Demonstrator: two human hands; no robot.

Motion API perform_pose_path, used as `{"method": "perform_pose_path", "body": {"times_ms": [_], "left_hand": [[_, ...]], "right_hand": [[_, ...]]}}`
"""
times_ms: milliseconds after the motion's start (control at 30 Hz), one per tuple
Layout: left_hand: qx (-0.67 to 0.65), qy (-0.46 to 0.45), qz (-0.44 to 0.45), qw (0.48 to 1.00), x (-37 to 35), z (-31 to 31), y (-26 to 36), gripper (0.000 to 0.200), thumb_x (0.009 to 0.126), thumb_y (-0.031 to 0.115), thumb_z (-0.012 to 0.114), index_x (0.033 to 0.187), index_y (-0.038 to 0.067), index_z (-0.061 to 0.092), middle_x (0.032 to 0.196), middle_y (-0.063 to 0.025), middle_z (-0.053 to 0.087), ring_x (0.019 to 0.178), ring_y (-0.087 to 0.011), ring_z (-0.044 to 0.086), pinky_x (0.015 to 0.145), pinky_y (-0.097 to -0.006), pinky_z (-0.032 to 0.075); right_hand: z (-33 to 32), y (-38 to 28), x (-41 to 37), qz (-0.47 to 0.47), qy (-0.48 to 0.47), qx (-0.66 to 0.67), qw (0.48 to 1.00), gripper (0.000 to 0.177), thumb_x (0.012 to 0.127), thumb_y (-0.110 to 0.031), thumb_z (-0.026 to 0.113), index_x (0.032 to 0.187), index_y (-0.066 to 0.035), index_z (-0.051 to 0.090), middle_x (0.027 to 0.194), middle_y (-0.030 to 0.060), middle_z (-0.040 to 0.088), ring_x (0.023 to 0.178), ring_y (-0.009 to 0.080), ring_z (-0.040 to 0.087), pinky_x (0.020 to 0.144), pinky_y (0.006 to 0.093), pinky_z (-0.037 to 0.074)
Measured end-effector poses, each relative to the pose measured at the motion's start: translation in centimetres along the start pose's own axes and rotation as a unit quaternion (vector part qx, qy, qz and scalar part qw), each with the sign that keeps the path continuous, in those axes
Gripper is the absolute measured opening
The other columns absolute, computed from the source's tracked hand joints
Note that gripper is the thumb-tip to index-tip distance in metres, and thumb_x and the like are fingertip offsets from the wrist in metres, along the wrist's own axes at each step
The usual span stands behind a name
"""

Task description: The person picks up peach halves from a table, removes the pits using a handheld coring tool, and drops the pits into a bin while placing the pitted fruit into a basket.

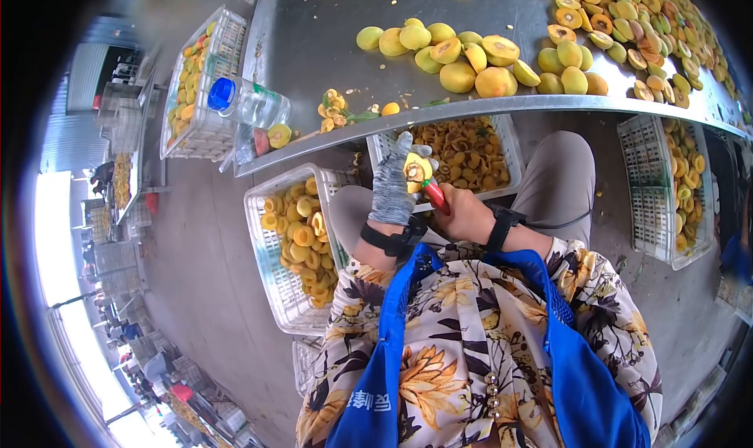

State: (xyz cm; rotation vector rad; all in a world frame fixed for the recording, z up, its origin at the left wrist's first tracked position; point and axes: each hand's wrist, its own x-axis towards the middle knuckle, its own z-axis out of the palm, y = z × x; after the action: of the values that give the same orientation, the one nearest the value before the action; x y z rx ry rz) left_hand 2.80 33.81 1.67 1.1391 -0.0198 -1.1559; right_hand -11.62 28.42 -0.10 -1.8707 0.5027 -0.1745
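My left hand [394, 183], in a grey knitted glove, is closed around a yellow peach half [418, 168] with its cut face up and a brownish pit area at the middle. My bare right hand [464, 215] grips a red-handled pitting tool [435, 195] with a green collar. The tool's tip meets the fruit, and its blade is hidden there. Both hands are over my lap, just in front of the metal table's edge. Below them stands a white crate [510, 154] of small orange-brown fruit pieces.
Whole and halved peaches [490, 81] lie on the metal table [321, 56], with a larger pile [627, 25] at right. A blue-capped bottle [255, 103] lies near the left corner, beside fruit scraps [333, 109]. Crates of fruit stand left [259, 236] and right [649, 189].
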Motion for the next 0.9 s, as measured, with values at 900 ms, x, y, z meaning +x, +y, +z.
{"method": "perform_pose_path", "body": {"times_ms": [900], "left_hand": [[0.052, 0.014, 0.127, 0.990, -0.9, 1.0, -0.7, 0.029, 0.084, 0.032, 0.059, 0.086, 0.003, 0.059, 0.076, -0.0092, 0.062, 0.060, -0.0178, 0.060, 0.046, -0.0266, 0.050]], "right_hand": [[-0.9, -1.7, -0.2, 0.253, -0.326, 0.600, 0.685, 0.015, 0.083, -0.003, 0.048, 0.096, -0.011, 0.050, 0.055, -0.0025, 0.039, 0.037, 0.0036, 0.030, 0.031, 0.0198, 0.023]]}}
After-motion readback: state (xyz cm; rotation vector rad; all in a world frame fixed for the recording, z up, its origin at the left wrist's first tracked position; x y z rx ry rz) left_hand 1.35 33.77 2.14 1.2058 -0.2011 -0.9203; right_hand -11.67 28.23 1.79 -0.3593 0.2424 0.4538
